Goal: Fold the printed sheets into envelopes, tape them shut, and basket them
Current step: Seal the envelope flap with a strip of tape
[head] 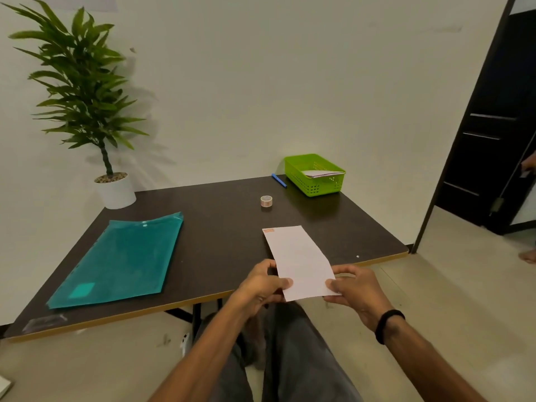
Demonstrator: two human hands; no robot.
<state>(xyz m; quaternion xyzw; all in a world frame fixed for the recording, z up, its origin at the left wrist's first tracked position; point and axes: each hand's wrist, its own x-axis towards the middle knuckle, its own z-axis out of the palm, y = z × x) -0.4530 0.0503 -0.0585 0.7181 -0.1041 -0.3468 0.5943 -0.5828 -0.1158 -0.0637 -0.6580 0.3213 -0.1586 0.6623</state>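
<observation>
A folded white sheet [300, 261] with a small orange mark at its far corner is held above the table's near edge. My left hand [261, 285] pinches its near left corner, thumb on top. Its near right corner is pinched by my right hand [352, 288], which wears a black wristband. A small roll of tape [266, 201] stands on the dark table [220, 227] beyond the sheet. A green basket [314, 175] at the far right corner holds a few folded white papers.
A teal plastic folder [121, 259] lies flat on the left of the table. A blue pen [279, 180] lies left of the basket. A potted plant [87, 91] stands at the far left corner. A dark open doorway [493, 134] is on the right.
</observation>
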